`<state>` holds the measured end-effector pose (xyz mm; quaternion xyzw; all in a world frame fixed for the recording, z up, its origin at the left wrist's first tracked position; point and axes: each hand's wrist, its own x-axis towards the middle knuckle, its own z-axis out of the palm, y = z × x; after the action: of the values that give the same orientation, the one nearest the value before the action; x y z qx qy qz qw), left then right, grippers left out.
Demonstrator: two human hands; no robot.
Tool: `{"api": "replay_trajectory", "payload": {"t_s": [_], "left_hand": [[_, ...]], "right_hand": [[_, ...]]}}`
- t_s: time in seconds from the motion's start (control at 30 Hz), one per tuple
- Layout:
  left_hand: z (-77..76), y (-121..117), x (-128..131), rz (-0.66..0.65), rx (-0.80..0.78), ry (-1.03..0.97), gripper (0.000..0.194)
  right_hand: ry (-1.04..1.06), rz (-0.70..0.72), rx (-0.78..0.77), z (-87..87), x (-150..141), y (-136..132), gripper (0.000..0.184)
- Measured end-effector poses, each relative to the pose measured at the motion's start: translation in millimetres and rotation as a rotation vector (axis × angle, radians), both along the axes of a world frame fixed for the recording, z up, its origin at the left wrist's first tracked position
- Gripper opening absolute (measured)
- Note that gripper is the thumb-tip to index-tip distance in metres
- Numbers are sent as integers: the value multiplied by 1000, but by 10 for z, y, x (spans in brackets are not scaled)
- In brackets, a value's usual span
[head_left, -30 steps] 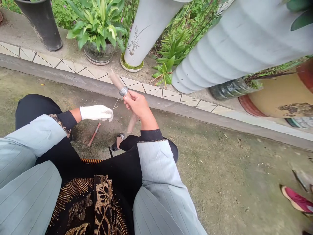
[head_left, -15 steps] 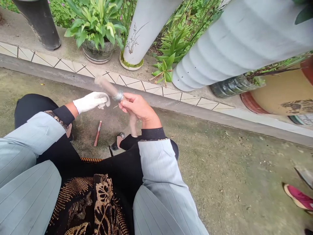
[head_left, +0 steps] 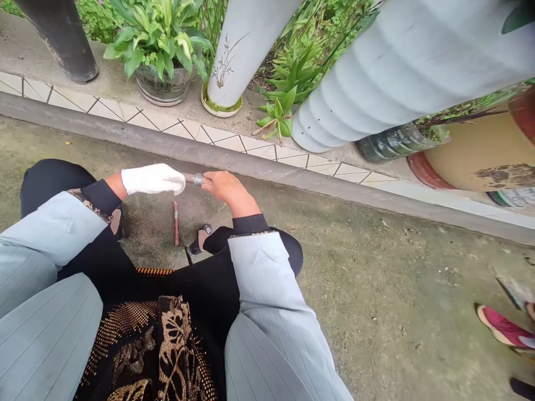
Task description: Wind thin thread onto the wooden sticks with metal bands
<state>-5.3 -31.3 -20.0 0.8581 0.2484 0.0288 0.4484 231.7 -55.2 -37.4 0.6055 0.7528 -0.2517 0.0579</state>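
My left hand (head_left: 152, 179), in a white glove, is closed around the left end of a brown stick (head_left: 189, 177). My bare right hand (head_left: 225, 188) grips the right end, so the stick lies nearly level between them. Silvery wire (head_left: 198, 179) is wound round it just beside my right fingers. Both of its ends are hidden in my hands. Below my left hand shows a thin reddish-brown stick (head_left: 176, 224) with a pale band near its top. Whether that one lies on the ground or hangs, I cannot tell.
A low tiled ledge (head_left: 188, 129) runs across ahead, bearing a potted plant (head_left: 163, 83), a slim grey-white pot (head_left: 232, 67), a ribbed grey-white column (head_left: 376, 72) and a tan pot (head_left: 472, 150). At the far right is a person's red shoe (head_left: 497, 324) on the concrete ground.
My left hand has closed on the stick's free end, which was raised and blurred before. The stick has come down level. The reddish-brown stick stands straighter and slightly further right.
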Motion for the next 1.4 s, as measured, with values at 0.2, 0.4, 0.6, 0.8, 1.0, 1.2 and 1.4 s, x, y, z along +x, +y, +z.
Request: {"api": "replay_trajectory", "payload": {"t_s": [0.2,0.4,0.6,0.8,1.0,1.2,1.4], "left_hand": [[-44,185,-159,234,52,-20,19],[-191,61,-36,198,-113,-44,32],[-36,-9,-22,-88,-42,50,28],[147,174,-237,44,104,97,24],[86,193,-266,214,-105,-30,38],[-40,11,-97,75,-16,37,34],[-28,77,-97,-115,103,146,26]], "right_hand": [[485,346,-538,244,-6,-94,24],[1039,-154,19,390,45,-11,36],[330,-255,186,103,67,120,27],[270,280,-218,108,-68,-21,15],[1010,109,-283,403,-148,-84,25],[1023,-273,-3,310,-160,95,30],[207,-130,111,14,-154,87,22]]}}
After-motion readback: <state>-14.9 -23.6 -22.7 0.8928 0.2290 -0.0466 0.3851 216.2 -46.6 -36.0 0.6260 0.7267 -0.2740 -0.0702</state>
